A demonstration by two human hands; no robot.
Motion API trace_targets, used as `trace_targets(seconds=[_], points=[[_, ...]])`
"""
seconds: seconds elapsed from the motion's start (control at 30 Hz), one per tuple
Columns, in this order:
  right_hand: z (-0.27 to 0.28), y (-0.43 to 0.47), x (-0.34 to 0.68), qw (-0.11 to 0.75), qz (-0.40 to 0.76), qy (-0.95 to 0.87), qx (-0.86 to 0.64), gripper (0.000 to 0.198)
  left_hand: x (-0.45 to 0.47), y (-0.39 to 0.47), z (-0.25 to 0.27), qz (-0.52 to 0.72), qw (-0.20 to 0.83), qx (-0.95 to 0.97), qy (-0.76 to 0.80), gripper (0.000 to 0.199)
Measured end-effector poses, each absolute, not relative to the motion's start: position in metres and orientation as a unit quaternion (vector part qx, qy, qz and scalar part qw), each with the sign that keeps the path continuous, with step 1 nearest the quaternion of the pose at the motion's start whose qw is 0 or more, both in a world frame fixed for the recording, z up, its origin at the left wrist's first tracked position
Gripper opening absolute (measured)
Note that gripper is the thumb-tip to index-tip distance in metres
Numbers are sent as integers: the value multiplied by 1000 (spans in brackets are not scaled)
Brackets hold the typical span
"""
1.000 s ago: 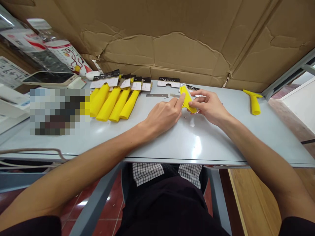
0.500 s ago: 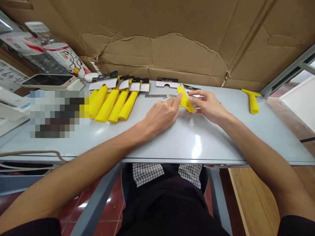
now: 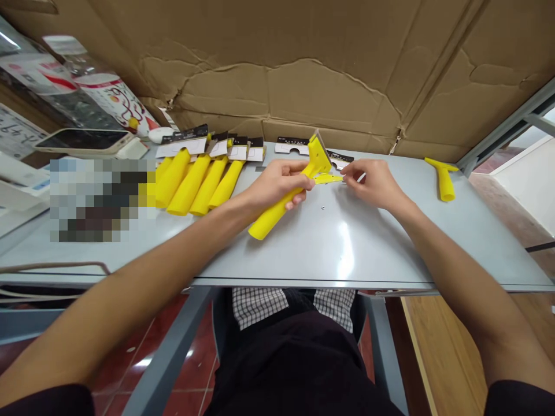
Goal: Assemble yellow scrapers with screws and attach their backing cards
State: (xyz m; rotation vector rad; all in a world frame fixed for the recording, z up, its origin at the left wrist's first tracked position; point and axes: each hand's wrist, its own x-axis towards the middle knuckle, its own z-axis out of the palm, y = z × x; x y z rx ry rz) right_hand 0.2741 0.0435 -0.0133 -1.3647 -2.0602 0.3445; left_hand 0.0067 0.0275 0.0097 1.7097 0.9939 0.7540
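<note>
One scraper (image 3: 272,218) in our grip, one plate (image 3: 328,179) at our fingertips

We have our left hand (image 3: 275,182) closed round the neck of the yellow scraper, thumb on top and fingers curled beneath. Its head tilts up towards the cardboard (image 3: 269,86), with a grey edge along the far side, and its open handle end slants down towards us over the table (image 3: 277,260); we cannot tell whether that end touches.

Our right hand (image 3: 370,180) has thumb and forefinger drawn close together at the right end of the thin yellow plate. We cannot tell whether they pinch it or only meet it. The plate lies just beyond our left thumb, below the scraper's head.

Nearer us on the table sits a tiny metal piece (image 3: 323,208). Behind the scraper's head we see a black-and-white card (image 3: 292,145), and the end of a grey strip (image 3: 260,169) shows beside our left hand.

To our left, more yellow scrapers (image 3: 211,185) lie side by side, cards over their heads, near a phone (image 3: 89,140) and a bottle (image 3: 115,92). Well off to our right lies a T-shaped piece (image 3: 446,184), also yellow.
</note>
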Motion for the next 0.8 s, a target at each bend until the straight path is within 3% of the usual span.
trace_targets(seconds=[0.17, 0.47, 0.8], points=[[-24, 47, 272, 254, 82, -823, -501, 28, 10, 32, 0, 327, 572, 650, 378, 19], [-25, 38, 260, 223, 109, -860, -446, 22, 9, 34, 4, 295, 611, 632, 373, 18], [-27, 24, 244, 195, 144, -882, -405, 32, 4, 42, -1, 277, 700, 572, 326, 27]])
